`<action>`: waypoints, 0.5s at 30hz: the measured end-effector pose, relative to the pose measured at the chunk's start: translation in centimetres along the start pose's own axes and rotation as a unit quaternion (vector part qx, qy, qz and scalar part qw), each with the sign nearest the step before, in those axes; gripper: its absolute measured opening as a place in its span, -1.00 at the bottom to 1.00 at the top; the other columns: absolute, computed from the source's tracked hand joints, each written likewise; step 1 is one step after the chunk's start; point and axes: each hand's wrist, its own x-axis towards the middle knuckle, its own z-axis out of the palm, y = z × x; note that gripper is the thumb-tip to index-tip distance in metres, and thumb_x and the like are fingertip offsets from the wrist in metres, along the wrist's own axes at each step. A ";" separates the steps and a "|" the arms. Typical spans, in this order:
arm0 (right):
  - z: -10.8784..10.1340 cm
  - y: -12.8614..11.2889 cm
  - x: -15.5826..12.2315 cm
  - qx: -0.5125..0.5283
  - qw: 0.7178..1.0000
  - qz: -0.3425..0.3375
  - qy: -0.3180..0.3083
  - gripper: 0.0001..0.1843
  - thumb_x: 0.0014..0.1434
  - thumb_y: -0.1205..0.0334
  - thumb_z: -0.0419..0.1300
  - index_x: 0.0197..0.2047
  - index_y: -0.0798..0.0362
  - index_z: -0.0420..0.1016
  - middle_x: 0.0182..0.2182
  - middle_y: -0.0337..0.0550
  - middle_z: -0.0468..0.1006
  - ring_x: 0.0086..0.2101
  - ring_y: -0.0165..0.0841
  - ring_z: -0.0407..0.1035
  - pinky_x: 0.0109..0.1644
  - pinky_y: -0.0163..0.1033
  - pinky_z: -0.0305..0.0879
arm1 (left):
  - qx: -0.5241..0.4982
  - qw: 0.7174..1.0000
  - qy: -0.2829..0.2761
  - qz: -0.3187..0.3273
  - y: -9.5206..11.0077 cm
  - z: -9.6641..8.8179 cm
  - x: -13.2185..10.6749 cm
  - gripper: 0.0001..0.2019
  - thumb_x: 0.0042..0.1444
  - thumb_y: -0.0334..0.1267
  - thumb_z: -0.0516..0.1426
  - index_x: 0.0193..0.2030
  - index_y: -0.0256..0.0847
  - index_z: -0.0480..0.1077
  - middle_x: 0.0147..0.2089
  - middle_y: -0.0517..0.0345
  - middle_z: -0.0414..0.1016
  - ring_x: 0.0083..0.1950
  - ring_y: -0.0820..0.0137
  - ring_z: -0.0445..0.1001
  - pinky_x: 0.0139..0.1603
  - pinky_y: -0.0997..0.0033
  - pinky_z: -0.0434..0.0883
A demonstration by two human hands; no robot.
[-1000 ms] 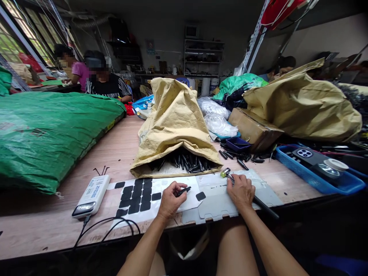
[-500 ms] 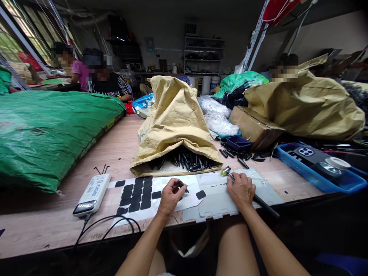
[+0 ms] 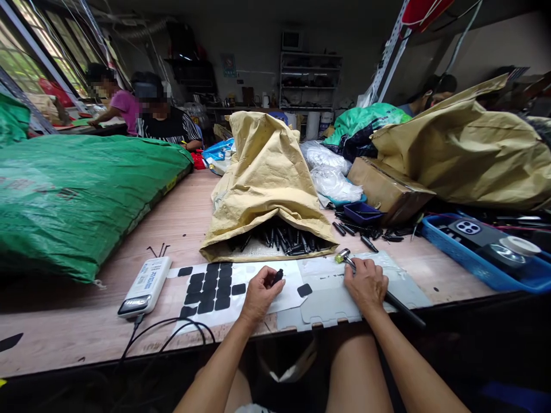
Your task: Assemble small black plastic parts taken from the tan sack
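Between the thumb and fingers of my left hand [image 3: 261, 293] is a short black cylindrical piece [image 3: 278, 277], held above a white sheet [image 3: 289, 292] with rounded black squares [image 3: 209, 285] on it. My right hand [image 3: 365, 284] is closed around a hammer [image 3: 404, 310]; its metal head with a yellowish face [image 3: 342, 256] rests low over a grey board [image 3: 321, 314], and the black handle points to the lower right. Beyond both hands, a tan sack [image 3: 269, 195] lies with its mouth toward me, several black pieces [image 3: 293, 240] showing inside.
A large green sack [image 3: 81, 198] fills the left side. Near it lies a white power bank [image 3: 146, 287] with black cables [image 3: 172, 322]. Loose black pieces, a dark blue tray [image 3: 363, 214], a brown box [image 3: 390, 186] and a blue basket [image 3: 482, 261] stand right. Other people sit farther back.
The black piece in my left hand has turned, its end now pointing up and right. My right hand keeps its hold on the hammer. The whole view has shifted slightly.
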 end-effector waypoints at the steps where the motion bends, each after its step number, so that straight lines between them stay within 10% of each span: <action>1: 0.0 0.0 0.0 0.000 1.000 0.001 -0.001 -0.69 0.31 0.10 0.14 0.02 0.02 0.56 -0.09 0.01 0.48 -0.10 -0.14 0.27 -0.12 -0.11 0.04 | 0.007 1.000 -0.003 -0.001 -0.1 0.0 0.0 -0.79 0.08 -0.15 0.28 -0.29 -0.21 0.38 -0.44 0.33 0.29 -0.41 0.53 0.20 -0.39 0.55 0.18; 15: 0.2 0.1 0.1 0.000 1.000 -0.003 0.009 -0.70 0.30 0.10 0.15 0.01 0.02 0.56 -0.11 -0.01 0.47 -0.11 -0.16 0.25 -0.13 -0.13 0.02 | 0.058 0.998 -0.006 -0.007 0.6 -0.2 -0.2 -0.79 -0.03 -0.20 0.27 -0.45 -0.22 0.33 -0.54 0.37 0.15 -0.45 0.53 0.10 -0.42 0.52 0.07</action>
